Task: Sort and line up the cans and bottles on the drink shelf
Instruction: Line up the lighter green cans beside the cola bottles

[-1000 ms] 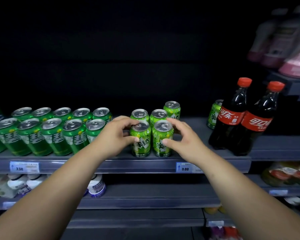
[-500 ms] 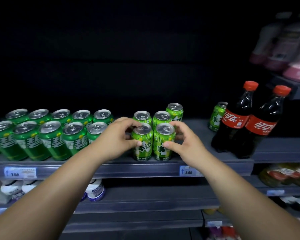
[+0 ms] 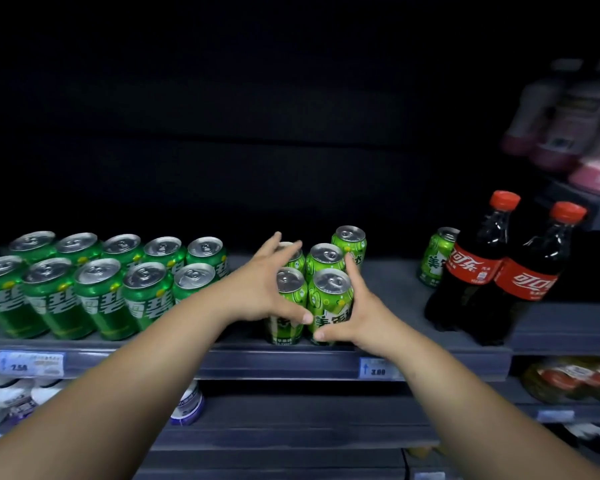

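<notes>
Closely, light-green cans [image 3: 329, 292] sit between left fingers [image 3: 274, 243] and right fingers [image 3: 353, 273].

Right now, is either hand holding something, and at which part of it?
Neither grips one can. The left hand and right hand press the light green cans together: straight fingers on the outer sides, thumbs across the lower fronts.

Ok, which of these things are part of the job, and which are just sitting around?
Job: cluster of pale-green aluminium cans between left hand and right hand; dark-green aluminium cans; stray pale-green can; red-capped plastic cola bottles.
Just there: white bottles on lower shelf; blurred pink bottles; price tags.
</notes>
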Available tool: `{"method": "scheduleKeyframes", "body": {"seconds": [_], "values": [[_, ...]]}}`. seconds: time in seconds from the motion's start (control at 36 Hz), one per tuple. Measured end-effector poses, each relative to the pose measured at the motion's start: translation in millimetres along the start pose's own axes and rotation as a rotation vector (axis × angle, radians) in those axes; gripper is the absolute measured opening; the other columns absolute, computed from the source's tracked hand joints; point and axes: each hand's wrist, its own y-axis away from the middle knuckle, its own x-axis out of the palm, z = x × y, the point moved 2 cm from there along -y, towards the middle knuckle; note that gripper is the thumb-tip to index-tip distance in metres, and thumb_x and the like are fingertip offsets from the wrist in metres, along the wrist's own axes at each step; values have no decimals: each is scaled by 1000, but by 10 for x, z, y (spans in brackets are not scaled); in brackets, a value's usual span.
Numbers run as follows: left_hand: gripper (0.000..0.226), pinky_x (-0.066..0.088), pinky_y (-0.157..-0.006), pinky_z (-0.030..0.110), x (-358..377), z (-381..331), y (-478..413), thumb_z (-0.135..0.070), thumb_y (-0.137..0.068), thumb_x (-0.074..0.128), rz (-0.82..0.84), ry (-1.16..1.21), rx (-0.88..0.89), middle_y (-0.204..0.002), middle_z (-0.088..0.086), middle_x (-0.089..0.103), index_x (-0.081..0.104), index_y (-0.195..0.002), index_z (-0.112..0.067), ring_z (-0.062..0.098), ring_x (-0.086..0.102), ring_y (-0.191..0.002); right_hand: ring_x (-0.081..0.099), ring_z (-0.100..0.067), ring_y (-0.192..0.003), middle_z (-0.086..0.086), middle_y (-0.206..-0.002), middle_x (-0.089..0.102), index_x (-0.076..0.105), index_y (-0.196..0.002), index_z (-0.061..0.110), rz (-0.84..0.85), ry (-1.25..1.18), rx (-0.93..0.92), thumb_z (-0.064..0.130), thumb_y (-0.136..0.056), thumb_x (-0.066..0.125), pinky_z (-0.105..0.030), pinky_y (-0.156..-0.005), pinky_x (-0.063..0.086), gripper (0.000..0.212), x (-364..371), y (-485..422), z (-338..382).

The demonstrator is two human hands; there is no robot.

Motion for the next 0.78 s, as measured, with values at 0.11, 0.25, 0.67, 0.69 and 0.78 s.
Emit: {"method": "scheduleKeyframes", "body": {"seconds": [0.11, 0.25, 0.67, 0.69, 0.78], "values": [[125, 21, -110, 22, -20, 9, -7, -49, -59, 90, 12, -96, -3, -164, -16, -15, 14, -158, -34, 11, 9, -151, 51, -2, -132, 16, -149, 48, -20, -153, 48, -40, -60, -28, 25, -61, 96, -20, -105, 45, 150, 76, -42, -48], [126, 23, -107, 20, -52, 28, 1, -50, -60, 89, 20, -174, -10, -164, -14, -15, 11, -158, -35, 13, 13, -151, 48, -9, -138, 14, -154, 43, -20, -147, 60, -44, -63, -58, 46, -49, 99, -44, -114, 43, 154, 145, -122, -85], [129, 0, -123, 52, -65, -210, -42, -82, -58, 69, 99, -465, -6, -164, -5, -22, -6, -155, -41, 28, -26, -149, 44, -11, -141, 13, -158, 37, -13, -152, 54, -98, -23, -122, 47, -51, 99, -48, -111, 45, 151, 193, -168, -112], [127, -1, -123, 53, -32, -229, -54, -86, -59, 62, 98, -503, 16, -164, -5, -22, -7, -155, -42, 28, -24, -149, 43, -10, -142, 13, -159, 36, -14, -153, 52, -94, -22, -132, 44, -53, 98, -47, -113, 44, 151, 197, -160, -110], [119, 6, -122, 55, 42, -225, -102, -94, -60, 44, 89, -551, 39, -166, -6, -10, -3, -156, -40, 24, -14, -152, 39, -6, -144, 14, -161, 32, -17, -153, 51, -80, -19, -138, 46, -55, 97, -45, -117, 39, 150, 203, -139, -99]]}}
